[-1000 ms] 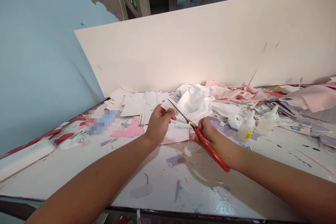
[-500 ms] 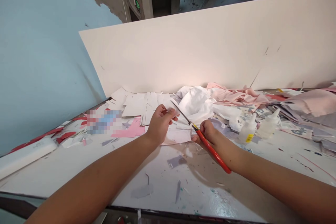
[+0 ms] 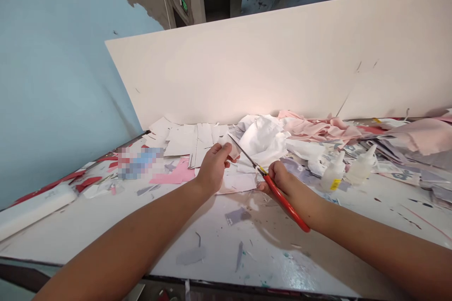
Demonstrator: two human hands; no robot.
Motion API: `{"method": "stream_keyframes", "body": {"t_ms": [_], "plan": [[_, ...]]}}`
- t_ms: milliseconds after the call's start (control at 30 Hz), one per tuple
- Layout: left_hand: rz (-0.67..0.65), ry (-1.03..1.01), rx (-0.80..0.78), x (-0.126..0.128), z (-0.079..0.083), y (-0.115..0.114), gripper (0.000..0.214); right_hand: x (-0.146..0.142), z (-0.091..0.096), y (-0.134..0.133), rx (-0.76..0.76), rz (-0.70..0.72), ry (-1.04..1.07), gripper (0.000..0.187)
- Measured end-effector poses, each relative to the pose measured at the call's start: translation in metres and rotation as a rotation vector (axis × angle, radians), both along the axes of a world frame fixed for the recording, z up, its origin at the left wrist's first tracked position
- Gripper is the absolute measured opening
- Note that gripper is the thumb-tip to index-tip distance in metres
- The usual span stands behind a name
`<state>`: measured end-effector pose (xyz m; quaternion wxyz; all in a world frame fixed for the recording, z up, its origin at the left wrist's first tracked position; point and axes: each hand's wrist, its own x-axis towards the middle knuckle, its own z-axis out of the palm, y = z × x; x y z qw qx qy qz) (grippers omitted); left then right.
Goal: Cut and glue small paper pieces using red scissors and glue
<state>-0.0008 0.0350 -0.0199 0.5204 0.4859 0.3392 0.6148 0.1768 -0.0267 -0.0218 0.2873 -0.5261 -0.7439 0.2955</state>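
Observation:
My left hand (image 3: 212, 168) pinches a small white paper piece (image 3: 229, 143) above the table, fingers closed on it. My right hand (image 3: 280, 178) grips red-handled scissors (image 3: 278, 195), whose thin blades (image 3: 243, 151) point up-left and meet the paper beside my left fingertips. Both hands hover over a loose white sheet (image 3: 238, 181) lying on the stained white table (image 3: 106, 225).
A tall cream board (image 3: 282, 56) stands along the table's back. Cut white paper pieces (image 3: 183, 138), crumpled white paper (image 3: 263, 138) and pink sheets (image 3: 318, 127) lie behind the hands. Two small glue bottles (image 3: 334, 174) stand right. Grey scraps (image 3: 190, 256) dot the front; a white tube (image 3: 31, 209) lies left.
My left hand has turned the paper piece slightly and closed tighter on it. The scissors hold almost the same position at the paper's edge.

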Motion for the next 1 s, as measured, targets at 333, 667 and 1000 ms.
{"method": "stream_keyframes", "body": {"t_ms": [333,667,1000], "plan": [[-0.02,-0.08,0.001,0.0,0.0,0.001,0.024,-0.001,0.0,0.001,0.044,0.002,-0.045,0.026],[-0.046,-0.08,0.005,-0.001,0.002,-0.001,0.023,0.0,0.001,-0.001,-0.058,0.05,0.041,0.025],[-0.016,0.025,0.047,-0.001,0.003,-0.004,0.021,0.001,0.012,-0.008,-0.094,0.126,-0.014,0.026]]}}
